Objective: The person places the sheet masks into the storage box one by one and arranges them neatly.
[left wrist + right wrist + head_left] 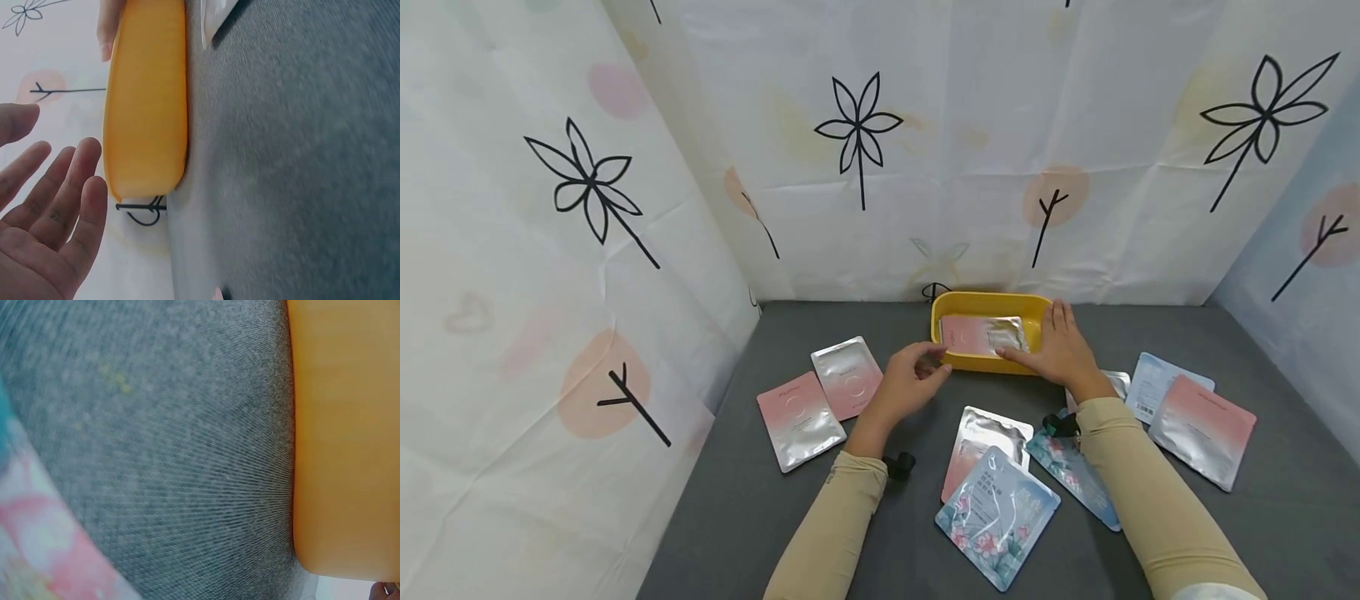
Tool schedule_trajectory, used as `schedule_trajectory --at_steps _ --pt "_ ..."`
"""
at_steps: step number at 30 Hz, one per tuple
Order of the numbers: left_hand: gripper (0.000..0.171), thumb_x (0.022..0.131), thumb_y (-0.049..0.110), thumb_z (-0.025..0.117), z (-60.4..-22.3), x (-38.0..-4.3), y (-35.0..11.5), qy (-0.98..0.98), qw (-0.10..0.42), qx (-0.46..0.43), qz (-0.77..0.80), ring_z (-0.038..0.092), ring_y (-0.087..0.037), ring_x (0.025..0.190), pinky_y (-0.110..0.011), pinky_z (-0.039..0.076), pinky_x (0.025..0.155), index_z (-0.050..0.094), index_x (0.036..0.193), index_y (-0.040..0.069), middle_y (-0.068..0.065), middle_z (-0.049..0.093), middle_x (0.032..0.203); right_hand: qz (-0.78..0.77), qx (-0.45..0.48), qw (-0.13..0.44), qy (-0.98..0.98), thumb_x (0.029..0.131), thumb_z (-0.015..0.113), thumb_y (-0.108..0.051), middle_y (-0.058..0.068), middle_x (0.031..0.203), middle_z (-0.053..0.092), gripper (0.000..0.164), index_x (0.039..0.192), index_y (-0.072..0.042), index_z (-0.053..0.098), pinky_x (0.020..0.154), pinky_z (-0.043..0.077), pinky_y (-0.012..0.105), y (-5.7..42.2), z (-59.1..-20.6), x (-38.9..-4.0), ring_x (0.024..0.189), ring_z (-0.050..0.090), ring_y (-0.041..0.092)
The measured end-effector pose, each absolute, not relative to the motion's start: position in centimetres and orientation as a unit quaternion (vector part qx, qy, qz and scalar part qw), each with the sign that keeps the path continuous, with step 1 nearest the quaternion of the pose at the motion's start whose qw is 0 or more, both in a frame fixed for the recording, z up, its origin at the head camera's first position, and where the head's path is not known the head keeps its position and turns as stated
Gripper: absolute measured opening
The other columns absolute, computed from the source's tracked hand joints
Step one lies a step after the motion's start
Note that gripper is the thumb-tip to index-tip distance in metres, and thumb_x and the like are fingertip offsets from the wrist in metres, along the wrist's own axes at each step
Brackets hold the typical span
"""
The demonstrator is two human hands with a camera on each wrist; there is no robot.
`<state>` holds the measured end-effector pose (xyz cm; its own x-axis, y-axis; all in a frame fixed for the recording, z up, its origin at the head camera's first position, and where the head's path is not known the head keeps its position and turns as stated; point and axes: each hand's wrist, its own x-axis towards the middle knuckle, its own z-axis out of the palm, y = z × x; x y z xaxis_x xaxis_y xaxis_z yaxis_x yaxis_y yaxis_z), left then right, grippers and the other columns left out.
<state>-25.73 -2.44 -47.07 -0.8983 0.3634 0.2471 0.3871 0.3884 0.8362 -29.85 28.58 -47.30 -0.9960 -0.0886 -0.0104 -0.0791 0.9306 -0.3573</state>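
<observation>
Sachet with blue floral print [997,521] lies nearest on the dark grey table [722,533], overlapping a pink-and-silver sachet [988,427]. A second blue floral sachet [1070,477] lies partly beneath the right forearm. Farther right, a pink-to-silver packet [1204,433] covers part of a pale blue packet [1153,385]; on the left lie two pink-and-silver packets [801,422]. The left hand [906,385] hovers near the yellow tray's [988,365] front left corner, fingers loosely bent, holding nothing. The right hand [1062,350] is spread wide across the tray's right end, fingers extended, thumb at the front rim. Inside the tray lies a pink-and-silver pouch [970,335]. Behind hangs a white leaf-patterned curtain [947,167].
</observation>
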Motion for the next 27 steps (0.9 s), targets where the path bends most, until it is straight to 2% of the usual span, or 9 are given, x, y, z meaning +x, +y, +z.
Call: schedule_trajectory --at_steps 8,16,23,27 --pt "0.035 0.103 0.026 0.072 -47.4 -26.2 -4.6 -0.833 0.021 -0.192 -0.518 0.076 -0.021 0.109 -0.039 0.063 0.096 0.07 0.135 0.012 -0.008 0.072 0.13 -0.178 -0.047 0.007 0.983 0.091 0.056 -0.083 0.037 0.173 -0.007 0.135 0.163 0.016 -0.001 0.131 0.009 0.067 28.8 -47.2 -30.1 0.162 -0.007 0.054" --pt "0.034 0.103 0.026 0.072 -47.6 -26.3 -7.9 -0.819 0.038 -0.15 -0.553 0.075 -0.028 0.112 -0.047 0.064 0.092 0.07 0.135 0.014 -0.016 0.07 0.133 -0.181 -0.045 0.013 0.982 0.091 0.057 -0.08 0.036 0.173 -0.008 0.133 0.163 0.015 -0.003 0.13 0.009 0.068 28.7 -47.3 -30.0 0.162 -0.007 0.053" --pt "0.032 0.104 0.031 0.071 -47.9 -26.5 -10.1 -0.827 0.054 -0.118 -0.546 0.072 -0.024 0.113 -0.048 0.06 0.1 0.071 0.134 0.019 -0.007 0.072 0.131 -0.182 -0.041 0.017 0.982 0.091 0.056 -0.082 0.035 0.173 -0.012 0.136 0.163 0.014 -0.008 0.131 0.006 0.067 28.6 -47.4 -29.9 0.162 -0.008 0.054" --pt "0.034 0.104 0.03 0.071 -48.0 -26.5 -11.1 -0.823 0.056 -0.108 -0.555 0.071 -0.027 0.114 -0.05 0.06 0.097 0.07 0.135 0.018 -0.011 0.071 0.133 -0.181 -0.04 0.019 0.982 0.091 0.056 -0.082 0.035 0.172 -0.012 0.135 0.162 0.014 -0.008 0.131 0.006 0.067 28.6 -47.5 -29.9 0.161 -0.008 0.054"
